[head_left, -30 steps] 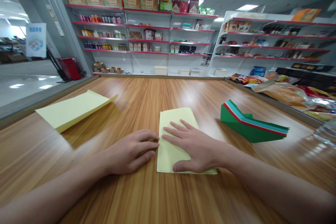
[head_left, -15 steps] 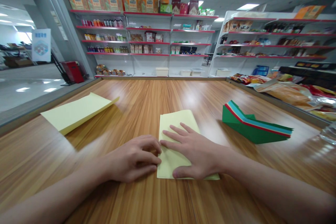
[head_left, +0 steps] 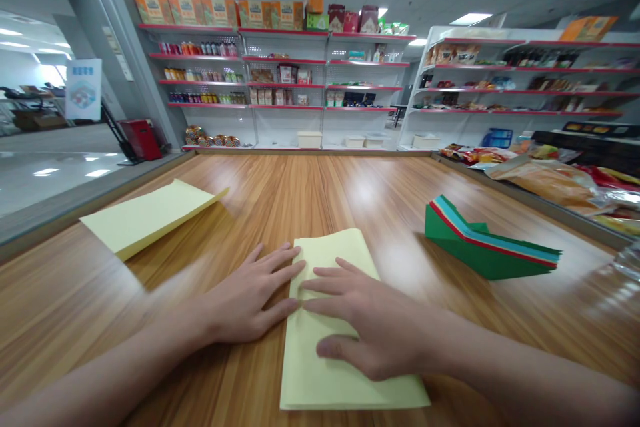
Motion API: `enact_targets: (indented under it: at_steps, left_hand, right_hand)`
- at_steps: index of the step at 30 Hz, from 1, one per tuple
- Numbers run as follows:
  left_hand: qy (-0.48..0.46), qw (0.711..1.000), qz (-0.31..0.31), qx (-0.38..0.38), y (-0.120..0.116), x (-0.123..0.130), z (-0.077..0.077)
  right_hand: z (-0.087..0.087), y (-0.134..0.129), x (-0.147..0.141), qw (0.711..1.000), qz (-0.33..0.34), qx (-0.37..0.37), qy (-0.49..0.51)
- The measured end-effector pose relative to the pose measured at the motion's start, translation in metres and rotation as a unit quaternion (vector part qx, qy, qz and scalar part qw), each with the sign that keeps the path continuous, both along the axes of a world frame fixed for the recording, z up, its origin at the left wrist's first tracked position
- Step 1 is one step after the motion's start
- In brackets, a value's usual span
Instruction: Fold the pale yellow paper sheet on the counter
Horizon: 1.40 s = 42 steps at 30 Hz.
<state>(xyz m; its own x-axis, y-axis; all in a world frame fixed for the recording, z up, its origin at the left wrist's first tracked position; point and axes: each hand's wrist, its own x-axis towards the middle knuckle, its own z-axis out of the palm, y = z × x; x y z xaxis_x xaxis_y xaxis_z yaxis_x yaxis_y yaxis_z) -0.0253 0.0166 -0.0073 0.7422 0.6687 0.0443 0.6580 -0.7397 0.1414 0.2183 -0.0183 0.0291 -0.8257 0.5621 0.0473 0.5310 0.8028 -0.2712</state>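
A folded sheet of pale yellow paper [head_left: 315, 373] lies on the wooden table in front of me, its far right corner bulging up a little. My right hand [head_left: 370, 320] rests spread over the middle of the paper, partly covering it. At the paper's left edge is my left hand [head_left: 255, 293], fingers stretched out with the tips touching that edge. Neither hand grips anything.
Another creased yellow sheet [head_left: 155, 213] lies at the left of the table [head_left: 240, 213]. To the right stands a folded stack of green, red and blue paper [head_left: 490, 247]. Snack bags [head_left: 545, 177] line the right side; stocked shelves [head_left: 285, 87] stand behind.
The yellow paper has slid toward me, and my right hand has moved nearer with it. My left hand's curled fingers have straightened out and reached farther up along the paper's left edge.
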Motion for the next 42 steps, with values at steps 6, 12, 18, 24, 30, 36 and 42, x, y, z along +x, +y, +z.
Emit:
enact_targets:
  at_steps: [6, 12, 18, 24, 30, 36, 42]
  left_hand:
    - [0.015, 0.999, -0.02, -0.024, -0.009, 0.005, 0.005]
    - [-0.121, 0.992, 0.03, 0.027, -0.002, 0.006, -0.003]
    - [-0.176, 0.984, -0.011, 0.034, 0.002, 0.004, -0.004]
    - [-0.152, 0.986, -0.051, 0.037, -0.001, 0.003, 0.0]
    - [-0.142, 0.988, -0.056, 0.026, 0.001, 0.002, 0.001]
    - [-0.15, 0.987, -0.062, 0.011, 0.002, 0.0, 0.004]
    - [-0.154, 0.986, -0.071, 0.01, 0.003, -0.001, 0.004]
  right_hand:
    - [-0.006, 0.013, 0.008, 0.994, -0.065, 0.074, -0.04]
    - [-0.013, 0.016, 0.008, 0.995, -0.058, 0.065, -0.055]
    - [-0.011, 0.011, 0.007, 0.994, -0.064, 0.06, -0.063]
    - [-0.011, -0.001, 0.004, 0.993, -0.09, 0.044, -0.061]
    - [-0.009, -0.003, 0.001, 0.996, -0.071, 0.029, -0.049]
    - [-0.009, -0.001, 0.003, 0.997, -0.067, 0.027, -0.042]
    - [-0.009, 0.006, 0.006, 0.996, -0.067, 0.027, -0.054]
